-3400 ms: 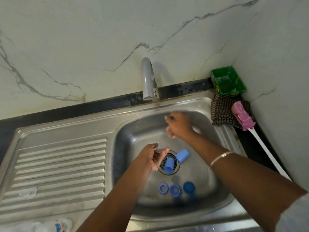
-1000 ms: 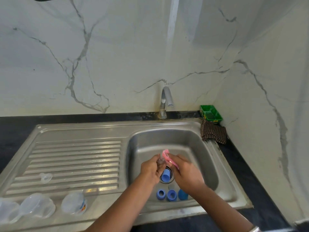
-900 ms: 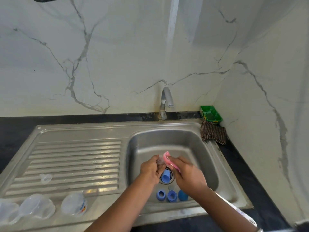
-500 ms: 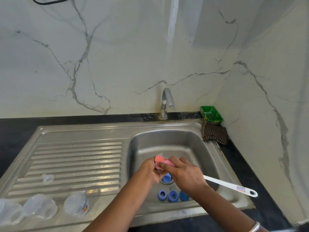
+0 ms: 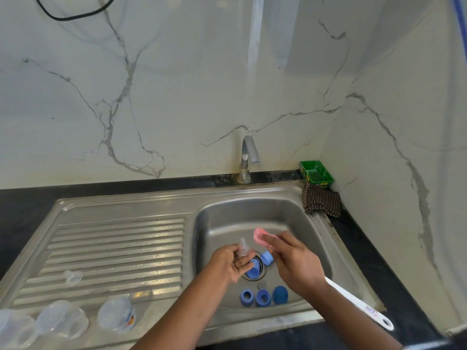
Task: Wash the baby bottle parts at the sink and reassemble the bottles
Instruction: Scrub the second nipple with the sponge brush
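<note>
A clear teat (image 5: pixel 243 249) is pinched upright in the left hand (image 5: pixel 228 265), thumb and curled fingers closed around its base, right over the sink basin (image 5: pixel 298 218). Just beside it, the right hand (image 5: pixel 294 261) is wrapped around the bottle brush (image 5: pixel 353 300): its pink sponge head (image 5: pixel 259 237) is seen poking out past the fingertips, close to the teat but apart from it, while the white handle is trailed back toward the sink's front right corner.

Down in the basin, two blue caps (image 5: pixel 254 269) are spotted lying on the drain (image 5: pixel 262 272), partly covered by the hands. Nearer the front wall, three blue rings (image 5: pixel 262 297) are lined up side by side.

On the ribbed drainboard (image 5: pixel 118 246), a second clear teat (image 5: pixel 72 276) is left alone, and three clear bottles (image 5: pixel 62 322) are laid along the front edge at the left.

At the back, the tap (image 5: pixel 249 157) is seen with no water running. A green tray (image 5: pixel 316 173) and a checked cloth (image 5: pixel 321 203) are tucked into the right corner of the dark table (image 5: pixel 379 269).
</note>
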A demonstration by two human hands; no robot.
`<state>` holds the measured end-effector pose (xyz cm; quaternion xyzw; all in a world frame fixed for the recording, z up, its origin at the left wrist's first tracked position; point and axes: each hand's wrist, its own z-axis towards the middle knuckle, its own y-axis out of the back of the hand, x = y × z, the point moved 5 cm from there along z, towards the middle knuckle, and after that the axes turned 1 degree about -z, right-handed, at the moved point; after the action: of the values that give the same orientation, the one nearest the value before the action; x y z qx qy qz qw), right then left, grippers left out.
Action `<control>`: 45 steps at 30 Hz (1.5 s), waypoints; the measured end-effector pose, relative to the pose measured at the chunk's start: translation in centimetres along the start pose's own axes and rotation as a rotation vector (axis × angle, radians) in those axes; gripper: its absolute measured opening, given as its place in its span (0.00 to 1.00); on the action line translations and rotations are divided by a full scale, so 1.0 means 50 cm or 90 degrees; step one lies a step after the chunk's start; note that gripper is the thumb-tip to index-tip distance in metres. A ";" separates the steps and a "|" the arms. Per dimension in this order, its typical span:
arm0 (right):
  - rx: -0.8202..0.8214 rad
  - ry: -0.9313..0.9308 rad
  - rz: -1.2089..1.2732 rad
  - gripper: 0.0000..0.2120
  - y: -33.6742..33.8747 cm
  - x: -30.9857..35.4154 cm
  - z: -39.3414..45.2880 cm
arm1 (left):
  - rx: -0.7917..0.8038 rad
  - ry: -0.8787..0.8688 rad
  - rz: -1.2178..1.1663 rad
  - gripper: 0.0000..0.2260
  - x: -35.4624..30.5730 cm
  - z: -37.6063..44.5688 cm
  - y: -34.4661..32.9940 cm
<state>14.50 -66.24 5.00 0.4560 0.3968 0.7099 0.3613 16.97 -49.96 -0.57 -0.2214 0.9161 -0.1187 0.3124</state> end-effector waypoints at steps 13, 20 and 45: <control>0.119 0.067 -0.062 0.28 -0.052 0.020 -0.027 | 0.009 0.005 -0.077 0.11 -0.014 -0.019 -0.008; 0.089 -0.062 0.039 0.24 -0.036 0.007 0.012 | 0.065 0.007 -0.069 0.10 0.003 -0.014 -0.024; 0.200 0.034 0.125 0.18 -0.019 0.014 0.040 | 0.068 -0.454 0.525 0.15 -0.024 -0.008 0.011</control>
<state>16.27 -64.77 4.95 0.5248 0.4655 0.6829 0.2039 17.41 -48.88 0.17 0.1459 0.7567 0.0496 0.6353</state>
